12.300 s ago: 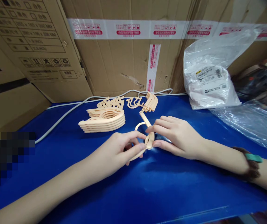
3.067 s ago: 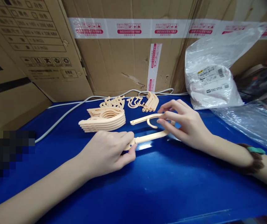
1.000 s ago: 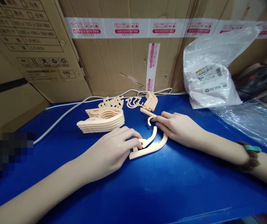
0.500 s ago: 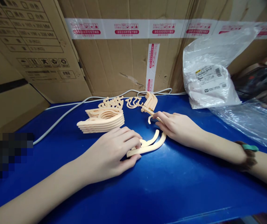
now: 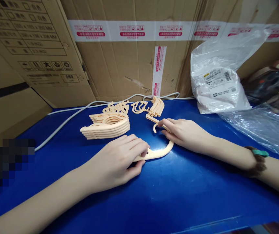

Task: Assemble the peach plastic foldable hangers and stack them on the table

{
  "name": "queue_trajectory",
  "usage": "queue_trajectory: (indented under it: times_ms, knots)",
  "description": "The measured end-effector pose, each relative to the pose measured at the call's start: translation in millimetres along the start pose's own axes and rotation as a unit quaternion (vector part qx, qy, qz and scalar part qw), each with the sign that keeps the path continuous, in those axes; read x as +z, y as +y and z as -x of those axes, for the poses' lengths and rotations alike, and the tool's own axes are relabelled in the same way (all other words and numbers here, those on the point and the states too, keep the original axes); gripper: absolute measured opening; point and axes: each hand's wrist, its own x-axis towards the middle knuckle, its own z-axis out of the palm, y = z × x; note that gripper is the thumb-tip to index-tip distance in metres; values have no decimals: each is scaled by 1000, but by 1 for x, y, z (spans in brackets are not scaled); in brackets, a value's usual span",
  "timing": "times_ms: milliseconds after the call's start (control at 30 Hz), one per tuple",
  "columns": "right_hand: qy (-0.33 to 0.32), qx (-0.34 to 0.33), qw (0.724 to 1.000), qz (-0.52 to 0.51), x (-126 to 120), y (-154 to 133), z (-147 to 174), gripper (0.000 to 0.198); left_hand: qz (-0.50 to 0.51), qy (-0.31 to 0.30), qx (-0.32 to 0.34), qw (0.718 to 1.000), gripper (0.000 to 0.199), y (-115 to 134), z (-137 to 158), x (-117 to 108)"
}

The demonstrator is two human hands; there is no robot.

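Note:
A cream plastic folding hanger (image 5: 159, 154) spans the space between my two hands, low over the blue table. My left hand (image 5: 123, 159) is closed on its near arm, thumb below and fingers above. Closed around the far arm is my right hand (image 5: 183, 131), which hides the joint between the arms. A small curved prong (image 5: 155, 128) sticks out by the right fingertips. To the left, just beyond my left hand, lies a neat stack of folded hangers (image 5: 106, 127).
Behind the stack are loose hooks (image 5: 116, 107) and more hooks (image 5: 140, 107). Several hanger arms (image 5: 158, 106) lie beyond my right hand. A white cable (image 5: 66, 126) runs along the cardboard boxes (image 5: 119, 65). On the right sit a white plastic bag (image 5: 218, 84) and clear film (image 5: 263, 126).
The second curved piece that stood up between the hands has folded down toward my left hand and no longer shows. My right hand has shifted slightly left with its hanger arm.

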Motion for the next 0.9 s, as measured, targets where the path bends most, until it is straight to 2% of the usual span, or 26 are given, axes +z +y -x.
queue_trajectory:
  times_ms: [133,267,400,667,900]
  knots:
    - [-20,-40,999,-8,-4,1,1,25,-23,19,15,999,10,0,0,3]
    - [-43,-94,994,-27,-8,2,3,26,-117,56,43,991,10,-2,-2,5]
    - [-55,-125,988,-67,-11,1,6,22,-188,79,23,979,15,-2,-1,3]
    - [-51,-145,986,-59,-9,-9,11,26,-227,101,24,968,16,2,-3,3]
    - [-28,-180,980,-79,-3,-22,14,33,-204,90,-24,975,16,10,-1,3]
